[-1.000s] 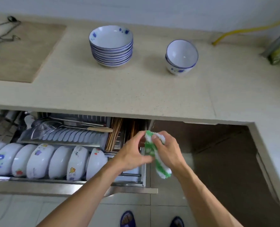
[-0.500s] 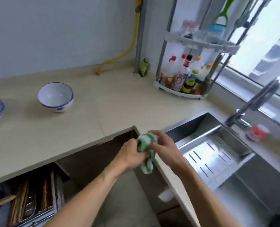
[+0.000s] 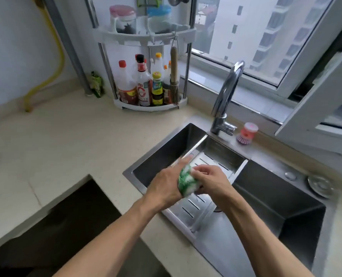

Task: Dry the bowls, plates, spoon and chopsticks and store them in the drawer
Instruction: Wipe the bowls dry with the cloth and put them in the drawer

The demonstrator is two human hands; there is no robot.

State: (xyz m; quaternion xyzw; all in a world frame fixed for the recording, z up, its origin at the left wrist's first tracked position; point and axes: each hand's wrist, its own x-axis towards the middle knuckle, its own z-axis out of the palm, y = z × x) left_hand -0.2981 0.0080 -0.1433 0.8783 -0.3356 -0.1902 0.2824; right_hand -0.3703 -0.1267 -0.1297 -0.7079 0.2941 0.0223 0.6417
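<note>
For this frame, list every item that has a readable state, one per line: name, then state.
green and white cloth: bunched up, held between both hands above the sink.
left hand: pressed against the cloth, index finger extended.
right hand: fingers curled round the cloth.
faucet: no water visibly running.
sink: no dishes in it, slotted metal tray across it.
window: swung open.
dish brush: upright beside the faucet.
</note>
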